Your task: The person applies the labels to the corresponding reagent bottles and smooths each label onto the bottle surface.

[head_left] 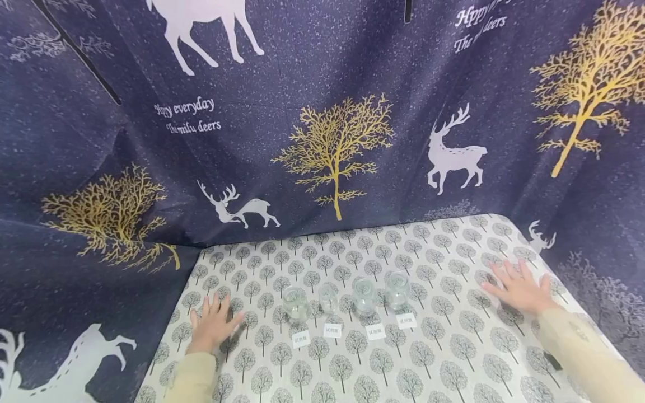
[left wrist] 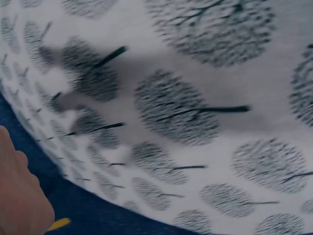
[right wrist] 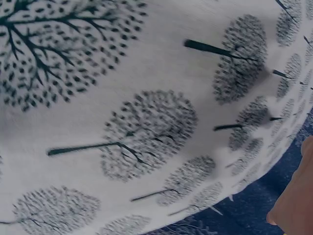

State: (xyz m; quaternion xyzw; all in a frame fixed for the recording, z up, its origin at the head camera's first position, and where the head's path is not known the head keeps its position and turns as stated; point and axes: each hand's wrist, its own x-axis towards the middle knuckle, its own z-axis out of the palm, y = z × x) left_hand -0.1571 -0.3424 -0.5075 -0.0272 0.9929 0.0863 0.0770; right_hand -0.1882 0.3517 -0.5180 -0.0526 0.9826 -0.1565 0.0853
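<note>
Four clear jars (head_left: pixel 364 296) in a row mid-desk (head_left: pixel 453 352); left hand (head_left: pixel 213 324) and right hand (head_left: pixel 521 288) well apart either side, fingers spread, gripping nothing; jars likely glass: light, stiff, slippery, breakable; best held round the body, gently

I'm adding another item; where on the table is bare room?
The patterned cloth is free between the rightmost glass jar and the right hand, behind the jars up to the dark backdrop, and in front of the white cards. The middle is crowded: four jars in a row, a card before each.
</note>
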